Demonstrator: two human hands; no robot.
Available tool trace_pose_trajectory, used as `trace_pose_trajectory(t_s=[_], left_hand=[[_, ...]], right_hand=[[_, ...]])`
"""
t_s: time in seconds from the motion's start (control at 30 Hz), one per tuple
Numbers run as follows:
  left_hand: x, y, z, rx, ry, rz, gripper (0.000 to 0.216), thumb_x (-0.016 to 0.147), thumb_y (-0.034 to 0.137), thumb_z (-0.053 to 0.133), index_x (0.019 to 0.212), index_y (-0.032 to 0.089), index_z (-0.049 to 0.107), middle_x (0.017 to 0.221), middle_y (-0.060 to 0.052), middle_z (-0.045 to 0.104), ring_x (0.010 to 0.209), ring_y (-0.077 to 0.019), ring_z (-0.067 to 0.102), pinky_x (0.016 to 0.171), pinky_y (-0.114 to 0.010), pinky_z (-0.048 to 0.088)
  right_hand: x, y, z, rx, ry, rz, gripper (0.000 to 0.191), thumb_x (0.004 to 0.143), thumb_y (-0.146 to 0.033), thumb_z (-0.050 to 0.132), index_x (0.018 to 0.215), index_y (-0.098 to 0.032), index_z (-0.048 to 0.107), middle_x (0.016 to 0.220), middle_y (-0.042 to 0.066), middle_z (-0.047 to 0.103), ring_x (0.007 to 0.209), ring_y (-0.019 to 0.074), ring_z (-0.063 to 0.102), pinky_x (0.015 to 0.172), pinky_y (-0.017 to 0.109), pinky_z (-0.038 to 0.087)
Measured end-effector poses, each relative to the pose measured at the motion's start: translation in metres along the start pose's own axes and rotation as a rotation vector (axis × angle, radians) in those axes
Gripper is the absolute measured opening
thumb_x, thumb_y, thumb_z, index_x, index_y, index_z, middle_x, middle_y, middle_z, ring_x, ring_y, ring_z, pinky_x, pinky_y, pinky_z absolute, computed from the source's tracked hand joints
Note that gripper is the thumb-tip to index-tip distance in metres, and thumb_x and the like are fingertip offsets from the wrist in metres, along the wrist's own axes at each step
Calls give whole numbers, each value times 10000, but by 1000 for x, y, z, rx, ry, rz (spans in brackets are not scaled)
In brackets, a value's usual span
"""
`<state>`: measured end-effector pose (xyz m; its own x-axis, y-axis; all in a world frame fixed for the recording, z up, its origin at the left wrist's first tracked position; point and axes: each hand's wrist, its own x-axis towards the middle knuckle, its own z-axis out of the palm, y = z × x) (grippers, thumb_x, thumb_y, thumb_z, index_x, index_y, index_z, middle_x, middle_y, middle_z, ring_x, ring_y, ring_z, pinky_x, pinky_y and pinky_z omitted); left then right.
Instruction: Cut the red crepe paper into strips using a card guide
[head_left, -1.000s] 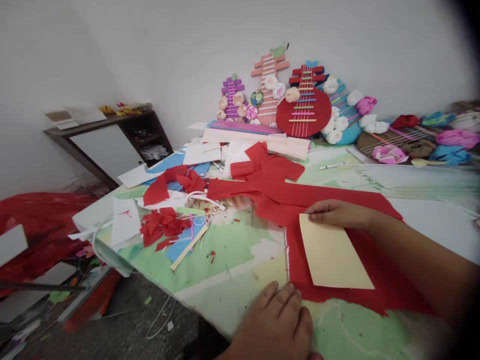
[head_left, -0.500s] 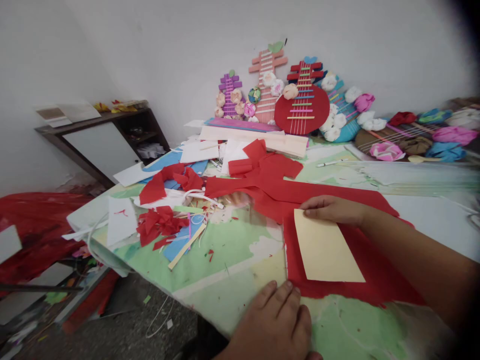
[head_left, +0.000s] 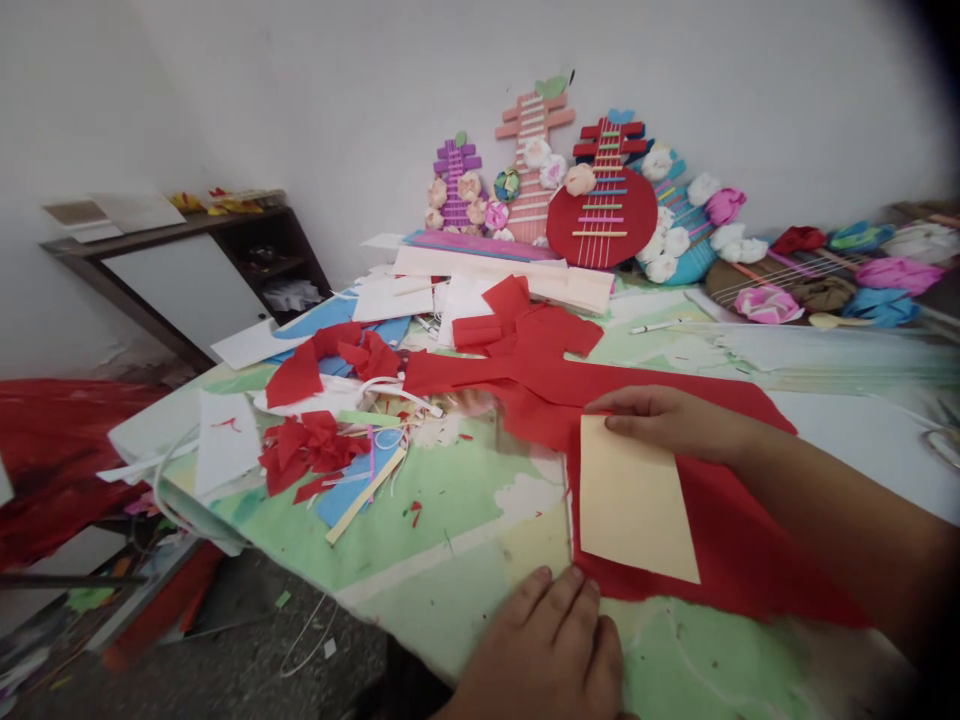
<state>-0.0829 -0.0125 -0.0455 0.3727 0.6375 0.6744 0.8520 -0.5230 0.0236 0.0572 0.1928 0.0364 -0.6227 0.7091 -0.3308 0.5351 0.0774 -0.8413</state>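
Observation:
A cream-yellow rectangular piece of paper [head_left: 634,510] lies over a larger red sheet [head_left: 750,545] near the table's front edge. My right hand [head_left: 664,420] reaches in from the right and grips the cream paper at its upper edge, thumb on top and fingers along the far side. My left hand [head_left: 547,640] rests flat on the table, its fingers stretched out and their tips by the red sheet's near left corner. Just behind the cream paper, more folded red paper [head_left: 540,375] spreads across the table.
Red scraps [head_left: 307,450], a blue piece with thin strips and a white cord [head_left: 382,385] clutter the table's left side. Decorated paper lutes [head_left: 600,220] lean on the wall behind. A dark cabinet [head_left: 187,280] stands at the left. A pen [head_left: 660,326] lies at the back right.
My right hand has shifted the cream paper slightly left and turned it, so its left edge runs closer to the red sheet's left edge. My left hand stays nearly still.

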Motion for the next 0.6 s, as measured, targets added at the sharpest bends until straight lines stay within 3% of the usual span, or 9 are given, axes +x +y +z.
trace_pose_trajectory(t_s=[0.2,0.6], left_hand=[[-1,0,0,15,-7,21,359,844,390,289,834,158,562,894,-69,638,893,-202,555,816,-328,377],[-4,0,0,24,-41,25,376,836,428,306,859,159,568,944,-78,627,932,-216,543,837,-345,373]], right_hand=[[-3,-2,10,18,-25,-6,367,727,-407,535,1039,-217,561,939,41,629,816,188,592,650,284,471],[9,12,7,16,-93,-5,356,724,-413,546,1016,-211,569,939,45,620,796,180,592,638,283,463]])
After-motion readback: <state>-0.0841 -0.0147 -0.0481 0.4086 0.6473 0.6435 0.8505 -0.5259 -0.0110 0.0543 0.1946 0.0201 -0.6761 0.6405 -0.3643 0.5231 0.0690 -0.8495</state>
